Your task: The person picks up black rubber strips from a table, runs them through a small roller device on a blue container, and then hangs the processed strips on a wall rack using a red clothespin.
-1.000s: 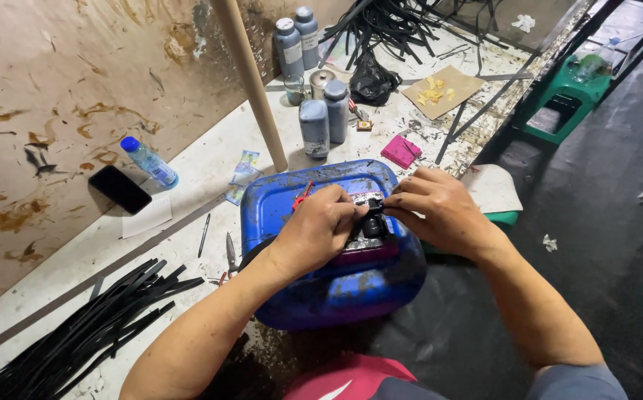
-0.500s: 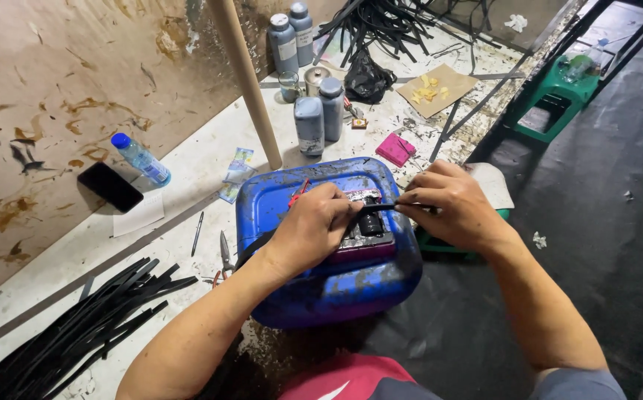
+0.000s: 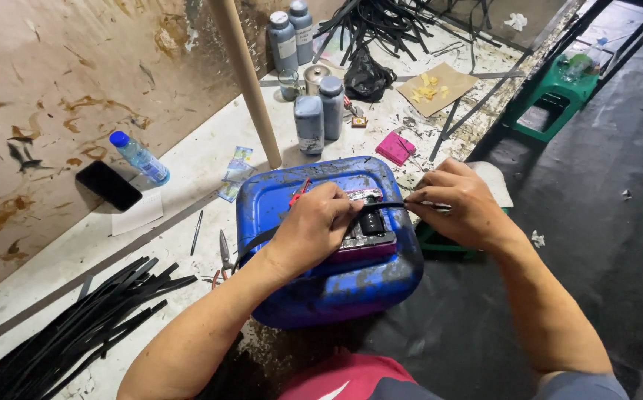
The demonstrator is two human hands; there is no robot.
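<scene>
Black strap (image 3: pixel 381 207) drawn across a small device (image 3: pixel 370 226) on top of a blue jerrycan (image 3: pixel 336 285), both hands at work.

Left hand (image 3: pixel 314 230) sits at 9 o'clock of the device, grip closed over the strap and pressing it down against the can top; the strap's tail runs out under the wrist toward 8 o'clock. Right hand (image 3: pixel 458 204), at 3 o'clock, has a narrow pinch on the strap's free end, thumb and forefinger shut on it. Judgement: the strap wants even tension, pull level and straight out to 3 o'clock while the left holds the device flat, or it may twist. Table (image 3: pixel 188 159) beyond carries grey bottles (image 3: pixel 320 111) at 12 o'clock, black strips (image 3: pixel 84 326) at 8 o'clock.
</scene>
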